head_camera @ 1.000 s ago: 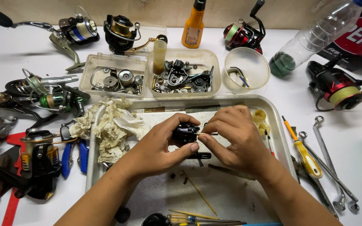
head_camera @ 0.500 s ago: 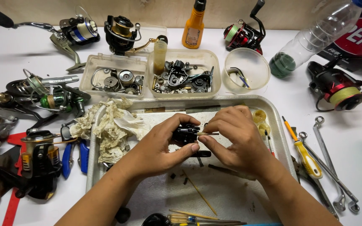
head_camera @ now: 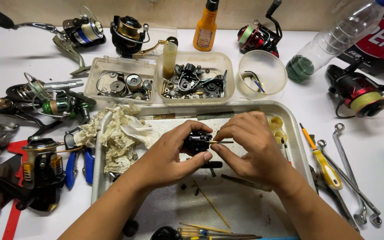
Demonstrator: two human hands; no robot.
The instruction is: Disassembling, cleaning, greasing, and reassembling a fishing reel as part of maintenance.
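Reel half apart, hands busy mid-frame.
Left hand [head_camera: 172,153] pinches the black reel part [head_camera: 197,143]; right hand [head_camera: 250,149] pinches a thin pin [head_camera: 222,142] at it. Boxes [head_camera: 121,69] already hold loose bits.

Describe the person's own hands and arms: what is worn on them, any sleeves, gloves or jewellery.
Both the left hand and the right hand are bare, with no gloves. No rings, watch or bracelet show. Both forearms are uncovered as far as the picture's lower edge, so no sleeves are in view. The fingernails are short and unpainted.

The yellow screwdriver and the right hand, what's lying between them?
In the head view, only the tray's raised right rim lies between the yellow screwdriver and the right hand.
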